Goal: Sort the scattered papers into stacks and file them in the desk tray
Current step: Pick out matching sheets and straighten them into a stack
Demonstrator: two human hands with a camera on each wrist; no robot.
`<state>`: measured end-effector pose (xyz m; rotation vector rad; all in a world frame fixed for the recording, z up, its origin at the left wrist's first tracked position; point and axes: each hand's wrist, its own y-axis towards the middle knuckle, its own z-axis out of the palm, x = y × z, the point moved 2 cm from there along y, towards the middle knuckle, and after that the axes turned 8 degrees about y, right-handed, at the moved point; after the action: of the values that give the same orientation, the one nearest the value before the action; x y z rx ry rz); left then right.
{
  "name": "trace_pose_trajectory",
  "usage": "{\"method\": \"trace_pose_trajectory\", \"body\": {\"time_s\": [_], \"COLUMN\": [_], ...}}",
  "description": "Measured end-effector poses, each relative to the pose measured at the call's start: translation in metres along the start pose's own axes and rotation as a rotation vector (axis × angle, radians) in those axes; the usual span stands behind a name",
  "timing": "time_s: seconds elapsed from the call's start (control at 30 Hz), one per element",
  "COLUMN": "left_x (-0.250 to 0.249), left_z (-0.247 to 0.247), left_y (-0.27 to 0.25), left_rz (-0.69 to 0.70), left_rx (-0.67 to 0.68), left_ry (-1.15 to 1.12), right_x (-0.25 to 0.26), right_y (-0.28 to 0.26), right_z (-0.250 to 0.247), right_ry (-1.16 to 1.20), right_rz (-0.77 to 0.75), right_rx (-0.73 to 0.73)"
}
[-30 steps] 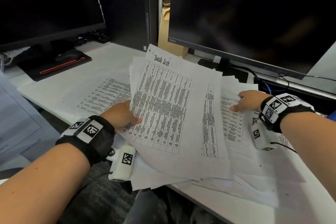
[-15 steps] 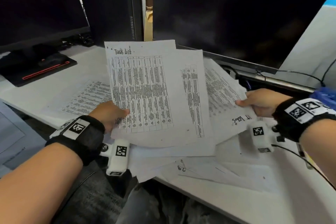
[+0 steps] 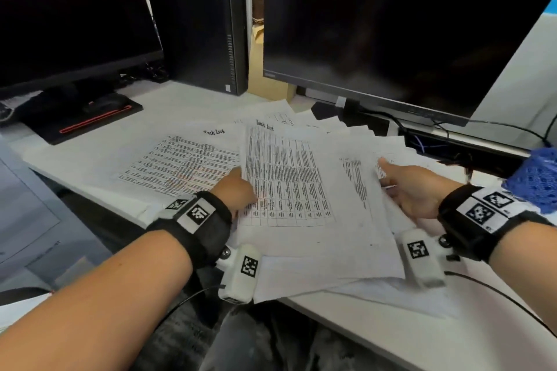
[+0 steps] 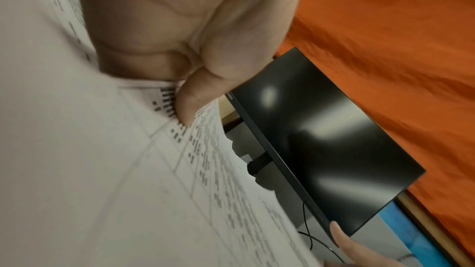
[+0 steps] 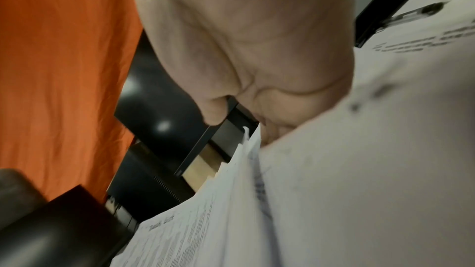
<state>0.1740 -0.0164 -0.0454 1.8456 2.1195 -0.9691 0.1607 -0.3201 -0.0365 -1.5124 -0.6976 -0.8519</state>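
A fanned stack of printed papers (image 3: 301, 205) with a "Task List" table sheet on top hangs low over the white desk (image 3: 376, 331), overhanging its front edge. My left hand (image 3: 239, 188) pinches the stack's left edge; the left wrist view shows the thumb (image 4: 185, 107) pressed onto the printed table, with the fingers hidden under the paper. My right hand (image 3: 405, 190) grips the right edge, thumb on top and fingers beneath the sheets (image 5: 334, 170). Another "Task List" sheet (image 3: 180, 166) lies flat on the desk to the left. No desk tray is in view.
Two dark monitors (image 3: 391, 24) (image 3: 60, 15) and a black PC tower (image 3: 199, 27) stand behind the papers. A black monitor base with a red stripe (image 3: 90, 120) sits at the back left. Cables (image 3: 497, 126) run at the right. A pen (image 5: 411, 15) lies on sheets near my right hand.
The stack, held up and tilted toward me half a second ago, has come down flatter over the desk. Both hands keep their hold and have dropped lower with it.
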Motion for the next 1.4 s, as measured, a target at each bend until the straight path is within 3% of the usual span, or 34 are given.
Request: {"method": "trace_pose_trajectory", "body": {"time_s": [0.13, 0.33, 0.5, 0.6, 0.7, 0.8, 0.9, 0.97, 1.07, 1.2, 1.4], "left_x": [-0.005, -0.015, -0.002, 0.015, 0.019, 0.006, -0.008, -0.013, -0.009, 0.007, 0.017], "left_z": [0.010, 0.003, -0.028, -0.033, -0.026, -0.016, -0.023, -0.034, -0.053, -0.061, -0.048], "left_y": [0.004, -0.007, -0.011, -0.013, -0.019, -0.032, -0.038, -0.025, 0.008, 0.043, 0.059], "left_rz": [0.121, 0.274, 0.253, 0.199, 0.251, 0.337, 0.371, 0.374, 0.307, 0.156, 0.177], "left_rx": [0.056, 0.175, 0.040, 0.144, 0.226, 0.277, 0.309, 0.240, 0.035, 0.160, 0.223], "left_ry": [-0.027, -0.079, 0.363, 0.613, 0.761, 0.838, 0.698, 0.687, 0.763, 0.808, 0.787], "right_x": [-0.005, -0.014, -0.010, -0.022, -0.017, -0.019, -0.032, -0.034, -0.027, -0.027, -0.027], "right_y": [0.005, 0.019, 0.028, 0.055, 0.027, 0.016, 0.052, 0.055, 0.032, 0.027, 0.034], "right_z": [0.000, -0.007, -0.051, -0.087, -0.070, -0.059, -0.081, -0.087, -0.073, -0.069, -0.074], "right_ry": [-0.051, -0.204, -0.169, -0.201, -0.270, -0.253, -0.184, -0.194, -0.173, -0.160, -0.156], "right_rz": [0.015, 0.090, 0.071, 0.068, 0.087, 0.102, 0.120, 0.138, 0.142, 0.194, 0.171], "right_rx": [0.026, -0.056, -0.194, -0.244, -0.298, -0.323, -0.273, -0.257, -0.261, -0.236, -0.207]}}
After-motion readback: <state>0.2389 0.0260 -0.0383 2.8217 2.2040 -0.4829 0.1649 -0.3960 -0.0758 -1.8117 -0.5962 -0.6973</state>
